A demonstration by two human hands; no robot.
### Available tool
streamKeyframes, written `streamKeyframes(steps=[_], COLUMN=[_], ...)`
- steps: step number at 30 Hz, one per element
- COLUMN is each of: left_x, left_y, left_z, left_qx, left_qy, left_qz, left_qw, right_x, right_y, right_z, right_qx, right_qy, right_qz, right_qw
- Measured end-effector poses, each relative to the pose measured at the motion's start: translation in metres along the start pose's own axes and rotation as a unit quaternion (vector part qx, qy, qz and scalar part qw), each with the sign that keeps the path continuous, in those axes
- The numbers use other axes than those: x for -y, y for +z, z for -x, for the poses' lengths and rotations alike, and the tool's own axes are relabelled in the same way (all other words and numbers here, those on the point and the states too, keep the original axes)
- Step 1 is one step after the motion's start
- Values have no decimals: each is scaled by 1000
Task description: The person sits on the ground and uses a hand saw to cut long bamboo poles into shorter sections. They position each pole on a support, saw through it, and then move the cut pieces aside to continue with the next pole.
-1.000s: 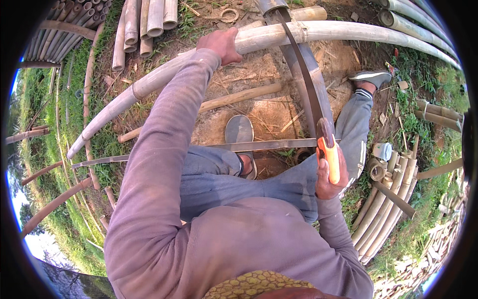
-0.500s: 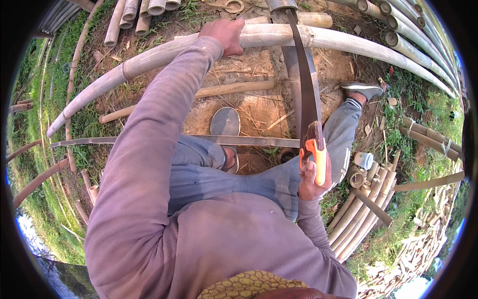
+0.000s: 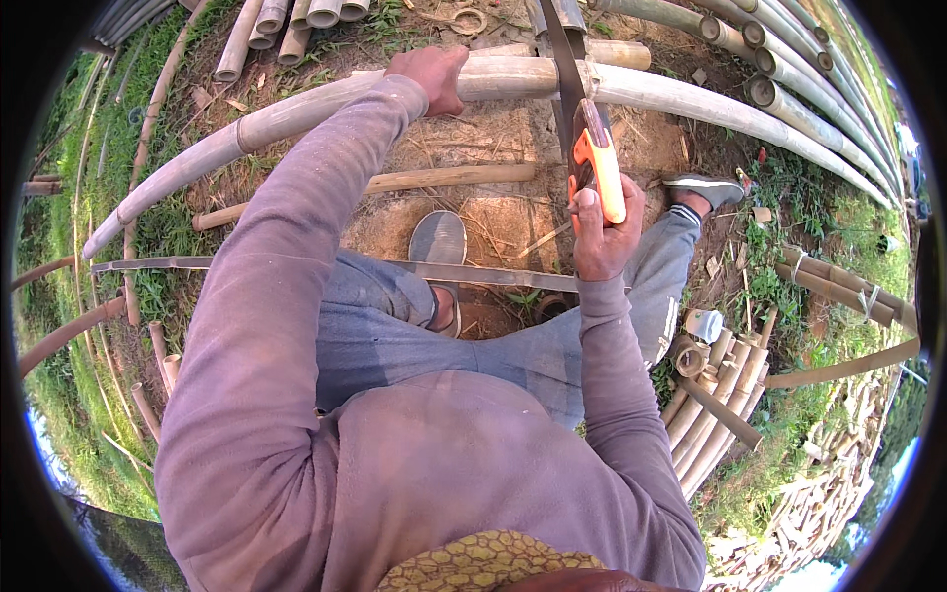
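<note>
A long pale bamboo pole (image 3: 681,93) runs crosswise in front of me, its ends curved by the lens. My left hand (image 3: 432,79) is closed over the pole, left of the saw. In my right hand (image 3: 606,233) is the orange and dark handle of a handsaw (image 3: 569,74), fingers wrapped round it. The dark blade lies across the pole and reaches past its far side. Whether the teeth have cut into the pole I cannot tell. Beneath the pole a support pole (image 3: 565,20) points away from me.
Cut bamboo lengths (image 3: 296,30) lie at the far left, and long poles (image 3: 789,59) at the far right. A shorter bamboo piece (image 3: 449,178) rests on the ground before my foot. At my right are a bamboo bundle (image 3: 725,400) and a white cup-like container (image 3: 703,325).
My right hand has pushed the saw forward, away from me, so its handle is now close to the pole. The left hand stays on the pole.
</note>
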State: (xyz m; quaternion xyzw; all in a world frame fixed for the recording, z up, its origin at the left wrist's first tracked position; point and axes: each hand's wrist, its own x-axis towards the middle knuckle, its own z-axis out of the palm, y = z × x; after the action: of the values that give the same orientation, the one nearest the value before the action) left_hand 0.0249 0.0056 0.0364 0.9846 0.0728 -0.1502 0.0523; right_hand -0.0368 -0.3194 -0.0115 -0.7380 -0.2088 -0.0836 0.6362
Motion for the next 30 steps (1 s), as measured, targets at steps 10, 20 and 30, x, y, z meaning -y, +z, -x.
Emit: streamKeyframes(steps=[10, 20, 30], left_x=[17, 22, 22], left_y=[19, 32, 29], left_z=[8, 0, 8], left_qx=[-16, -23, -36], left_qy=[3, -2, 11], left_qz=[-1, 15, 26], left_qw=[1000, 1000, 999], right_x=[15, 112, 91], right_y=[35, 6, 35], right_z=[13, 80, 7], right_qx=[-39, -65, -39], right_qy=[38, 124, 82], right_qz=[83, -8, 98], right_qw=[995, 990, 991])
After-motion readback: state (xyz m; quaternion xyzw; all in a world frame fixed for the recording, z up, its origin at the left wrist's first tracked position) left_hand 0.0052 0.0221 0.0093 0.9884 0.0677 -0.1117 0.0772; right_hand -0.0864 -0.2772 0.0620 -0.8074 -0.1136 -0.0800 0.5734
